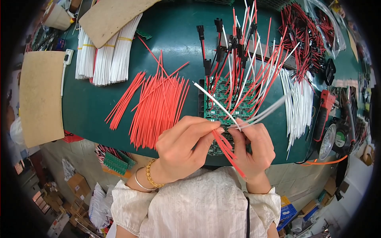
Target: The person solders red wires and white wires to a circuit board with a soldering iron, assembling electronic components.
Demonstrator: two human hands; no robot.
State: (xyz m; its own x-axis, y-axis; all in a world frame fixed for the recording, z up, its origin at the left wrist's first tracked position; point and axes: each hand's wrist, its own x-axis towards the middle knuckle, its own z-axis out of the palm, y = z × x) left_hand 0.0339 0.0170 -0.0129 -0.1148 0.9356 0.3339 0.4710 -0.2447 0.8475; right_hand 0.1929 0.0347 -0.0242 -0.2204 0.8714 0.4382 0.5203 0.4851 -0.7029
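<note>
My left hand (180, 142) is closed in a pinch on a few short red wires (227, 150), which slant down toward my right palm. Just to its right, my right hand (256, 147) pinches white wires (266, 114), blurred at their far ends. Another white wire (216, 102) slants up to the left from beside the right fingertips. Both hands are at the near end of a panel of green circuit boards (216, 93). Red and white wires (264, 85) and black connectors (219, 53) on leads rise from the panel. My fingers hide part of its near edge.
Loose red wires (152, 113) lie left of the boards on the green table (85, 109). White wires (297, 113) lie to the right, near a red-handled tool (324, 113). Banded white bundles (107, 65) sit far left under a brown board (115, 18). Red-black leads (303, 43) are heaped far right.
</note>
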